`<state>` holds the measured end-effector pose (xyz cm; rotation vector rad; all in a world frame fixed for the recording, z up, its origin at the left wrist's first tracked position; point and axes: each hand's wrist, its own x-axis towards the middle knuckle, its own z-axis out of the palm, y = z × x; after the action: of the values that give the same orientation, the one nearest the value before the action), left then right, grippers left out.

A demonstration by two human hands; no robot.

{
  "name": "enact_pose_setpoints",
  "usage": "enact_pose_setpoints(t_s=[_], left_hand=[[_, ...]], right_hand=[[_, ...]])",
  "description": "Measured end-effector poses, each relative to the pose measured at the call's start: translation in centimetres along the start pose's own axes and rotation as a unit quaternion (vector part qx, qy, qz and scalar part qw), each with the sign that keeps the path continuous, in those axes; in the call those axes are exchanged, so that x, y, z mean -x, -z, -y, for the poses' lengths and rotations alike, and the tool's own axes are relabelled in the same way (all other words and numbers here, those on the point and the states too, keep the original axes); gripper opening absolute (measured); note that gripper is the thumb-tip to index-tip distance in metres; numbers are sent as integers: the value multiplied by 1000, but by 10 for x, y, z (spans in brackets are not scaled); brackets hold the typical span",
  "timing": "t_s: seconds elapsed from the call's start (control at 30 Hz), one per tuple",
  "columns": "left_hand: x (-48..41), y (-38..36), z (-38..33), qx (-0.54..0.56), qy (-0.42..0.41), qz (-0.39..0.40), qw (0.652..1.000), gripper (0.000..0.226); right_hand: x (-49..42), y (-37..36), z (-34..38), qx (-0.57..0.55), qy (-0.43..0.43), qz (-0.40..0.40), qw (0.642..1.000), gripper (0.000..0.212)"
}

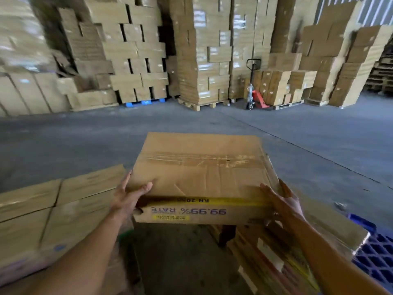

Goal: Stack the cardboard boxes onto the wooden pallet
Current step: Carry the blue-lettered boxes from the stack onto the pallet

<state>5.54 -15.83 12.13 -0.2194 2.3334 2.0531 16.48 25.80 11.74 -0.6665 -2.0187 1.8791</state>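
Currently both hands grasp one cardboard box (202, 167): left hand (129, 196) on the near-left corner with the thumb over the top, right hand (282, 201) curled round the near-right corner. The box is airborne and tipped slightly, long axis running left-right between the hands, printed side facing the person. Key relation: the wooden pallet (251, 248) lies below and right of the box, nearer the right hand, so the set-down likely goes down and rightward. Stacked boxes (53, 209) sit low left. Beyond, bare floor (85, 141), then a pallet jack (255, 96) by the far stacks (202, 60).
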Motion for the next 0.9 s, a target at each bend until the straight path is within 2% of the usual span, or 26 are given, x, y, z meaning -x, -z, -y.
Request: enact_pose_setpoints(t_s=[0.1,0.2,0.4,0.5,0.7,0.9], left_hand=[[43,85,11,3,3,-79,997,108],[94,172,25,33,4,-122,992,104],[218,339,53,40,13,-210,977,94],[267,407,67,33,14,-257,966,88],[321,501,92,68,42,-305,949,88],[319,561,133,77,63,-313,945,87]], right_hand=[[36,-64,9,12,23,66,997,93],[88,-128,10,18,31,122,992,92],[213,-249,-3,15,32,228,973,109],[267,-304,-14,39,39,252,966,95],[342,-386,-21,77,67,311,945,99],[364,-459,-33,94,47,343,934,93]])
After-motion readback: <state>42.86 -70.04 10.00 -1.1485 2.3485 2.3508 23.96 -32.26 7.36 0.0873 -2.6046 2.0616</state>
